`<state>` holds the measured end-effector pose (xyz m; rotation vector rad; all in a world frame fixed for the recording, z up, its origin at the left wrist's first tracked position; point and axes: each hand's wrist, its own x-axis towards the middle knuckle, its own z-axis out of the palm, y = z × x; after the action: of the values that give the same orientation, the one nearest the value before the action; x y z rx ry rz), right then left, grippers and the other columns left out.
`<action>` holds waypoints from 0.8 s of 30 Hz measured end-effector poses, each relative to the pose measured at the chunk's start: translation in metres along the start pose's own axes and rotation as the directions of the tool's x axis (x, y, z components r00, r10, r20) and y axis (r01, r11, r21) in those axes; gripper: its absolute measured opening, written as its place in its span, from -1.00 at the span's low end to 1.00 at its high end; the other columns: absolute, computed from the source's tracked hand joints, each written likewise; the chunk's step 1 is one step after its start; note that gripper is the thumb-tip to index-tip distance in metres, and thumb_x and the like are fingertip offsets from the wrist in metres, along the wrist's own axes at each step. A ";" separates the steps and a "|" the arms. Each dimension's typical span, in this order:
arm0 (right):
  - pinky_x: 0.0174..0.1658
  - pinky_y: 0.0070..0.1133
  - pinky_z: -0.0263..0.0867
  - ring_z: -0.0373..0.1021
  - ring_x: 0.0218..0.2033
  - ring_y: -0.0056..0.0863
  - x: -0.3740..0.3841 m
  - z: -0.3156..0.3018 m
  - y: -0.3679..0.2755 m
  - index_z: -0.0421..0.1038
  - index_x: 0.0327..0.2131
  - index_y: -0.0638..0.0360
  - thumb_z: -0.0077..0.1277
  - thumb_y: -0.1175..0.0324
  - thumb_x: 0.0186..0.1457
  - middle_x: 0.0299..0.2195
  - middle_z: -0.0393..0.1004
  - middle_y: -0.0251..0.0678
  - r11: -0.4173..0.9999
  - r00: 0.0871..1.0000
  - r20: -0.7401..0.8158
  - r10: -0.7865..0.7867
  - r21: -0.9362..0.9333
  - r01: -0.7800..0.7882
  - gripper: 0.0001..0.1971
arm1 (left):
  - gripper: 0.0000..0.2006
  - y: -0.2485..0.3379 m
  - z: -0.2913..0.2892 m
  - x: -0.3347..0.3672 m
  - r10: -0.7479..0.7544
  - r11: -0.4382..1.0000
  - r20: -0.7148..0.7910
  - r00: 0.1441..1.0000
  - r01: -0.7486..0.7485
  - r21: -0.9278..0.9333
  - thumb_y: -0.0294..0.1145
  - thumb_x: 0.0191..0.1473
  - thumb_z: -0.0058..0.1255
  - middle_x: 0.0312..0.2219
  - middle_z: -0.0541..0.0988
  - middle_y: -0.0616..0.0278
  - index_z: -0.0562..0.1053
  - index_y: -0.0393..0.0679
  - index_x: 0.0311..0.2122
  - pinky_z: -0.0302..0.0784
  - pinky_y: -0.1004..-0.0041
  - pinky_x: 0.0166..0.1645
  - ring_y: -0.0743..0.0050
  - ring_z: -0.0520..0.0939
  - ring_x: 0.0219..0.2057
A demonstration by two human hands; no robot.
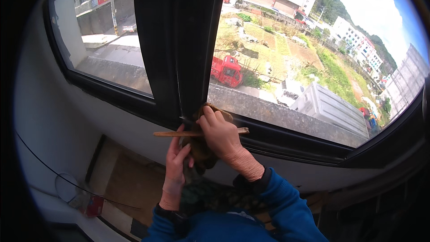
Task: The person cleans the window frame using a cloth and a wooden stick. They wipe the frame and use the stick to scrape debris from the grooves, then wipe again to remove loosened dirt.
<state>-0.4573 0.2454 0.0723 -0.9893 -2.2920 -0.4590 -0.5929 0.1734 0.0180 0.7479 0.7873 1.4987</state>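
A thin, pale wooden stick (166, 134) lies crosswise at the foot of the black window post, passing under my right hand (220, 131). Behind and below it is a brown, soft-looking thing (202, 152), perhaps a folded cloth; its kind is not clear. The curled fingers of my right hand grip its upper edge against the window frame. My left hand (176, 163) is lower and to the left, its index finger reaching up to the stick and its thumb at the brown thing's left side. Its other fingertips are partly hidden.
The black window frame (291, 148) runs across ahead of me, with a thick post (179, 31) between two panes. A white wall (121, 112) lies below. At lower left are a dangling dark cable (40, 166), a red box (94, 205) and a brown board (134, 183).
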 end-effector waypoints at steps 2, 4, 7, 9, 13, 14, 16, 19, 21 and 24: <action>-0.41 -0.58 0.40 0.37 -0.39 -0.37 0.002 -0.002 0.002 0.34 -0.38 0.27 -0.04 0.47 -0.14 -0.22 0.32 -0.14 0.999 0.999 0.029 -0.041 0.001 0.041 -0.83 | -0.43 0.001 0.001 0.000 0.003 1.000 -0.002 1.000 -0.003 0.024 -0.56 0.11 -0.20 -0.15 0.45 0.23 0.05 -0.10 0.24 0.27 0.76 -0.57 0.81 0.36 -0.57; -0.42 -0.56 0.40 0.39 -0.41 -0.35 0.005 -0.005 0.005 0.34 -0.37 0.28 -0.05 0.48 -0.13 -0.22 0.32 -0.13 0.999 0.990 0.140 -0.013 0.030 0.009 -0.83 | -0.42 0.003 0.002 0.002 0.002 0.999 0.004 1.000 -0.002 0.050 -0.56 0.10 -0.20 -0.14 0.44 0.22 0.03 -0.08 0.25 0.26 0.76 -0.58 0.81 0.36 -0.58; -0.51 -0.50 0.37 0.39 -0.42 -0.39 0.002 -0.012 0.005 0.32 -0.39 0.16 -0.01 0.41 -0.14 -0.35 0.30 -0.30 0.998 0.977 0.210 0.019 0.052 -0.030 -0.84 | -0.38 0.006 0.004 0.008 0.039 0.996 0.039 0.998 -0.042 0.076 -0.56 0.09 -0.17 -0.21 0.46 0.23 -0.01 -0.05 0.27 0.25 0.75 -0.60 0.80 0.35 -0.62; -0.51 -0.49 0.36 0.39 -0.42 -0.39 -0.008 -0.020 0.000 0.32 -0.40 0.15 -0.02 0.42 -0.11 -0.38 0.30 -0.33 0.989 0.931 0.362 0.040 0.116 -0.088 -0.87 | -0.34 0.009 0.006 0.010 0.061 0.990 0.050 0.997 -0.067 0.124 -0.56 0.08 -0.15 -0.29 0.48 0.25 -0.04 -0.03 0.28 0.25 0.75 -0.61 0.79 0.34 -0.65; -0.40 -0.47 0.37 0.43 -0.31 -0.32 -0.058 -0.055 0.001 0.37 -0.29 0.20 0.00 0.30 0.02 -0.28 0.35 -0.23 0.883 0.968 0.186 0.166 0.410 -0.230 -0.79 | -0.28 0.008 0.011 0.016 0.083 0.981 0.057 0.995 -0.092 0.171 -0.55 0.07 -0.10 -0.46 0.48 0.30 -0.11 -0.03 0.29 0.25 0.73 -0.63 0.77 0.33 -0.70; -0.39 -0.49 0.36 0.42 -0.30 -0.35 -0.069 -0.063 0.003 0.37 -0.24 0.20 -0.04 0.27 0.07 -0.29 0.35 -0.24 0.833 0.951 0.236 0.202 0.469 -0.294 -0.76 | -0.27 0.008 0.011 0.016 0.079 0.979 0.050 0.996 -0.087 0.182 -0.55 0.06 -0.09 -0.49 0.48 0.31 -0.12 -0.03 0.29 0.25 0.72 -0.63 0.76 0.33 -0.71; -0.38 -0.53 0.34 0.41 -0.30 -0.41 -0.083 -0.075 0.003 0.36 -0.14 0.21 -0.12 0.20 0.18 -0.32 0.36 -0.26 0.714 0.905 0.311 0.291 0.559 -0.421 -0.70 | -0.27 0.007 0.012 0.017 0.074 0.982 0.053 0.996 -0.082 0.168 -0.55 0.06 -0.09 -0.48 0.48 0.30 -0.13 -0.04 0.29 0.26 0.72 -0.64 0.76 0.33 -0.70; -0.38 -0.59 0.29 0.34 -0.35 -0.54 -0.086 -0.080 -0.001 0.32 -0.06 0.26 -0.26 0.11 0.26 -0.43 0.32 -0.35 0.129 0.744 0.632 0.217 0.736 -0.664 -0.59 | -0.27 0.005 0.011 0.016 0.061 0.984 0.041 0.997 -0.067 0.166 -0.55 0.06 -0.08 -0.47 0.48 0.28 -0.12 -0.06 0.29 0.26 0.72 -0.63 0.76 0.34 -0.70; -0.42 -0.71 0.20 0.20 -0.44 -0.70 -0.080 -0.076 -0.006 0.30 -0.05 0.24 -0.31 0.09 0.28 -0.51 0.23 -0.46 -0.152 0.634 0.756 0.166 0.654 -0.741 -0.58 | -0.29 0.002 0.008 0.010 0.052 0.985 0.013 0.999 -0.053 0.162 -0.53 0.06 -0.09 -0.48 0.48 0.30 -0.10 -0.09 0.28 0.24 0.74 -0.64 0.77 0.34 -0.70; -0.45 -0.77 0.16 0.14 -0.48 -0.75 -0.068 -0.063 -0.012 0.26 -0.03 0.22 -0.27 0.15 0.27 -0.50 0.21 -0.48 -0.501 0.561 0.825 0.065 0.513 -0.697 -0.64 | -0.33 -0.002 0.001 -0.004 0.043 0.990 -0.043 0.998 -0.037 0.134 -0.51 0.06 -0.10 -0.47 0.48 0.32 -0.05 -0.12 0.27 0.23 0.76 -0.64 0.79 0.33 -0.70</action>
<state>-0.4047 0.1675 0.0759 -0.9020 -1.1300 2.0534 -0.5911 0.1692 0.0169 0.8350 0.9191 1.5146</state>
